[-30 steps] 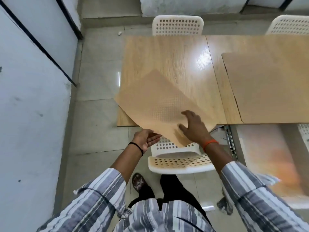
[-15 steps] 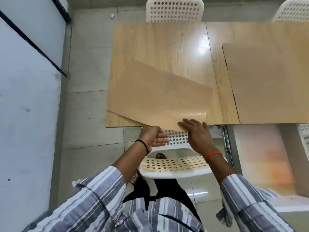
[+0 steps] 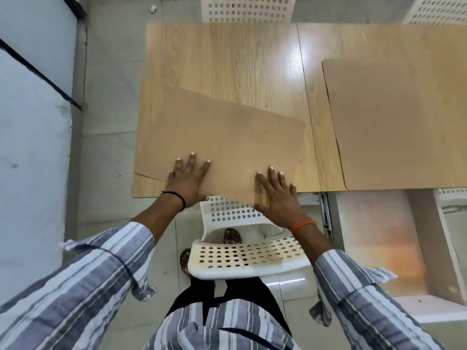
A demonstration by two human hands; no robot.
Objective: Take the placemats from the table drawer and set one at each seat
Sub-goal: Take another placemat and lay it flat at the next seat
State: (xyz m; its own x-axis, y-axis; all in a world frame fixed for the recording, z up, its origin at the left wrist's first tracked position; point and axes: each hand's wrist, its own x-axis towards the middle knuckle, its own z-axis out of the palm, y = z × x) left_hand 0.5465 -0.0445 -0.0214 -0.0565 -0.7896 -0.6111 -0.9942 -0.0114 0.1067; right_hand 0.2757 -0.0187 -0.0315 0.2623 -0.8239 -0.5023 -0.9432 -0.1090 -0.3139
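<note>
A tan placemat [image 3: 222,137] lies askew on the near left part of the wooden table [image 3: 227,59], its near corner hanging a little over the table's front edge. My left hand [image 3: 188,180] rests flat on the mat's near left part, fingers spread. My right hand [image 3: 278,195] presses flat on its near right corner at the table edge. A second tan placemat [image 3: 399,122] lies flat on the right part of the table. The open table drawer [image 3: 379,236] shows below the table edge at the right.
A white perforated chair [image 3: 242,253] stands right in front of me, tucked at the table edge. Two more white chairs [image 3: 247,8] stand at the far side. A pale wall [image 3: 30,147] runs along the left, with tiled floor between it and the table.
The mat went from held tilted in both hands to lying on the table. Both hands moved from gripping its near edge to pressing flat on top of it.
</note>
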